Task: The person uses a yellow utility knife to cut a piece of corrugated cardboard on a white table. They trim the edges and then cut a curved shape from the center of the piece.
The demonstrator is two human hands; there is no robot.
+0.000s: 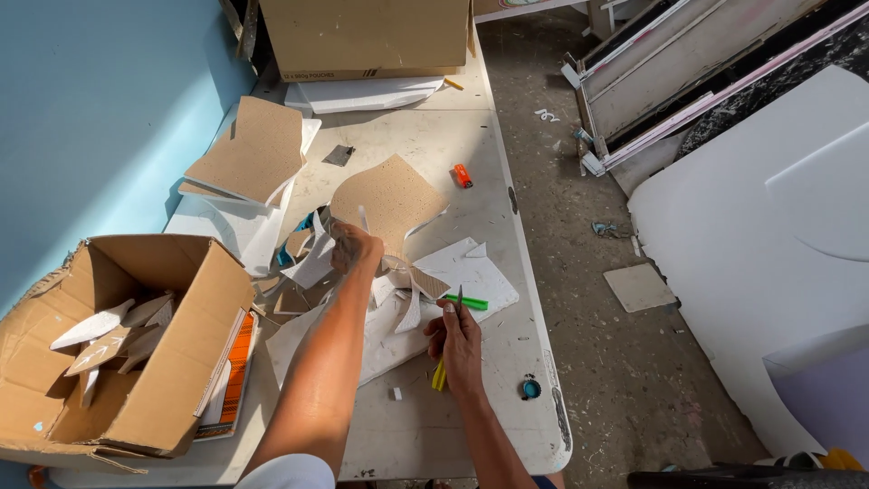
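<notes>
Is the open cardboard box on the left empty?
No. The open cardboard box holds several white and brown cut board pieces lying inside it.

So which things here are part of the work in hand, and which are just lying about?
In use:
left hand gripping white foam-board offcuts
right hand holding a green and yellow cutter
white foam sheet under them

Lying about:
orange lighter
open cardboard box of scraps
brown board pieces
small blue ring
</notes>
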